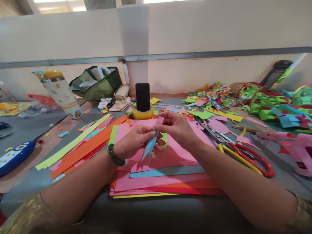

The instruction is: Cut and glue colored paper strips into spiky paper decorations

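Observation:
My left hand (136, 140) is closed, its thumb and fingers pinching a light blue paper strip (150, 145) whose pointed ends hang down. Close against it, my right hand (177, 128) is closed too, pinching a small pink paper strip (160, 120) where it meets the blue one. Whether the two strips are joined cannot be made out behind the fingertips. Beneath both hands lies a stack of coloured sheets, pink paper (175, 157) uppermost. A bright green cut piece (163, 143) shows partly behind my right fingers.
A phone (142, 97) stands on a yellow tape roll (143, 113). Orange strips (84, 149) lie left. At right are scissors (253, 159), a pink glue gun (290, 144) and heaped paper cut-outs (209, 96). A bottle (62, 94) and a green bag (97, 86) stand at the back left.

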Demonstrator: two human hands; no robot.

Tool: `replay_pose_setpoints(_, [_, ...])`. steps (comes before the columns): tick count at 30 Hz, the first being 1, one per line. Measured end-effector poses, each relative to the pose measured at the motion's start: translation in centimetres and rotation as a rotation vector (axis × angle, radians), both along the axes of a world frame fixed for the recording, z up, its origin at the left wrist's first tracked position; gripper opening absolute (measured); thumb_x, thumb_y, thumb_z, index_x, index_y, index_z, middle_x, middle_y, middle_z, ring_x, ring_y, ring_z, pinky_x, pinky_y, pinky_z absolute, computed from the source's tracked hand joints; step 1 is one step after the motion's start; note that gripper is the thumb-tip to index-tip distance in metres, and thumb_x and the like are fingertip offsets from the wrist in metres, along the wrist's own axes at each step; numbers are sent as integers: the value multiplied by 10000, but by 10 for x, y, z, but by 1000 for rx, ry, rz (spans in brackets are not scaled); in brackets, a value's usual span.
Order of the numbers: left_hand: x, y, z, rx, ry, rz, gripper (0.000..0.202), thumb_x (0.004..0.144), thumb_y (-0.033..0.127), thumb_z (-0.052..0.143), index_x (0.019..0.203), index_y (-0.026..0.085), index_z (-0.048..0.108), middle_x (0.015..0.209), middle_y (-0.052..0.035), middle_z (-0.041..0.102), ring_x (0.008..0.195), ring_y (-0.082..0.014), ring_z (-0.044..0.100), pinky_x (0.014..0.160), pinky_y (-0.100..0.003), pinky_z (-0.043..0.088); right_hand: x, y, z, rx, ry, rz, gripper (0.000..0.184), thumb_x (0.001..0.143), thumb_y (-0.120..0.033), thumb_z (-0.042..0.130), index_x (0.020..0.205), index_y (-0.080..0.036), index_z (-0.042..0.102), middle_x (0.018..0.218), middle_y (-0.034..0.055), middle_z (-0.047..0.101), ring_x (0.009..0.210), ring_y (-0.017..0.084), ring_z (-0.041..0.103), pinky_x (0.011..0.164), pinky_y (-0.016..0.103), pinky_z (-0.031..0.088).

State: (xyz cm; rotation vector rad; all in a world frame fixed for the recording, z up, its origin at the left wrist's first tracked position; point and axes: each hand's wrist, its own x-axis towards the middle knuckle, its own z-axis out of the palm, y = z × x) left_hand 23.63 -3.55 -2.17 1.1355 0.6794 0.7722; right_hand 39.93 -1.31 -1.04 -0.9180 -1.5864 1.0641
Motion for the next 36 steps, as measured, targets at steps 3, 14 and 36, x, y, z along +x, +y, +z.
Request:
replay_pose_setpoints(3, [0,0,-1,11,-2,-5,274,775,313,664,913,79,627,796,-119,710,619,-183,683,562,-291,546,0,0,1,18,-28,-10,438,584,-322,778,929,-137,579,582,-56,542,546,105,536,526,240,413])
replay_pose_setpoints(14, [0,-1,2,10,9,7,232,780,272,647,908,79,628,782,-114,711,612,-177,683,571,-284,542,-1,-1,0,18,-39,0,436,598,-310,774,939,-128,573,616,-39,569,581,110,548,557,246,426])
replay_pose_setpoints(36, [-4,0,1,98,195,-94,297,790,395,634,802,99,627,717,-71,695,592,-140,666,557,-222,475,88,-72,91,273,-817,-186,280,813,-440,554,898,-190,647,781,24,651,680,139,590,592,242,444])
